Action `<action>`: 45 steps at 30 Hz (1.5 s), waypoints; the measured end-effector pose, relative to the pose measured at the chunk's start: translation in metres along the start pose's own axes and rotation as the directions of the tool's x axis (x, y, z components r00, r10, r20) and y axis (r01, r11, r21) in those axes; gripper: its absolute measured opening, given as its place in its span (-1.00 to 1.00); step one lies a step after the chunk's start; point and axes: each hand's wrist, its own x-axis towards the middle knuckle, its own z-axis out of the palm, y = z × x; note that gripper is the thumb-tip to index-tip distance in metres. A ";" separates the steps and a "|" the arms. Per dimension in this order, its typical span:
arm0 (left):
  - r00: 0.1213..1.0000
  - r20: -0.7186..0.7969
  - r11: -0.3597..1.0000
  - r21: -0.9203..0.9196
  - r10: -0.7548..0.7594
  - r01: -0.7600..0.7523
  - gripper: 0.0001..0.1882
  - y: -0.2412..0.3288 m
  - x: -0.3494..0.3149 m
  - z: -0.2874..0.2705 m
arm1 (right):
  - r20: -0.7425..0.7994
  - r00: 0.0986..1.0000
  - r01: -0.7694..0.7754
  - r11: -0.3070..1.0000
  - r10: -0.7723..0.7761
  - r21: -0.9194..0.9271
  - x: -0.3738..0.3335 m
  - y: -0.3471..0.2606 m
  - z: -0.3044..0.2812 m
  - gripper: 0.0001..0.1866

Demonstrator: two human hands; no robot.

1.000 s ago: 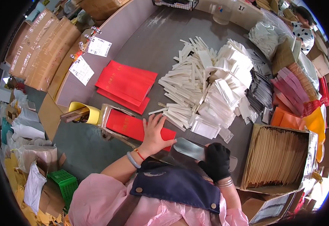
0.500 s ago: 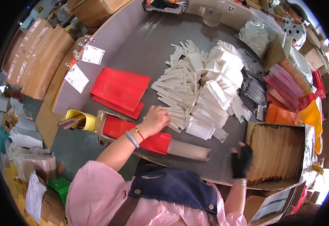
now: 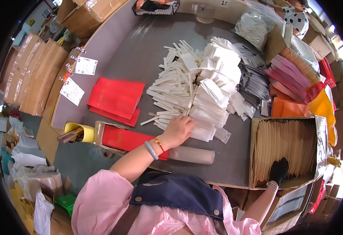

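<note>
My left hand (image 3: 180, 131), bare with a grey bangle and a red string bracelet at the wrist, rests at the near edge of the pile of flat white packets (image 3: 208, 111). Its fingers are bent and close together; whatever lies under the fingertips is hidden. Loose white strips (image 3: 171, 84) are heaped just beyond it. Below the forearm, a red paper piece (image 3: 122, 138) lies in a holder beside a pale grey tube (image 3: 193, 155). My right hand (image 3: 278, 171), in a black glove, reaches over a carton of upright brown card-like sheets (image 3: 283, 143), fingers stretched out and touching their edges.
Red paper bags (image 3: 116, 96) lie flat at left. A yellow cup (image 3: 79, 132) with sticks stands near the holder. Thin grey packets (image 3: 253, 84) lie right of the white pile. Orange (image 3: 289, 106) and pink packs (image 3: 289, 74) are stacked behind the carton. A wire basket (image 3: 155, 7) stands at the back.
My left hand has moved right, from the white strips to the flat packets. My right hand has gone from the table edge onto the brown sheets in the carton. The view has shifted slightly.
</note>
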 end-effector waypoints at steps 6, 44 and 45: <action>0.991 0.124 0.997 0.068 -0.049 0.041 -0.64 -0.001 -0.001 0.006 | 0.043 0.999 -0.011 0.999 0.013 -0.041 0.003 -0.018 -0.014 -0.63; 0.988 0.041 0.988 -0.043 -0.150 0.152 -0.46 0.031 -0.068 -0.049 | 0.133 0.686 0.409 0.531 -0.715 0.742 -0.094 -0.186 -0.020 -0.72; 0.983 0.037 0.982 -0.049 -0.178 0.180 -0.39 0.027 -0.073 -0.053 | 0.147 0.655 0.435 0.529 -0.741 0.728 -0.095 -0.186 -0.017 -0.72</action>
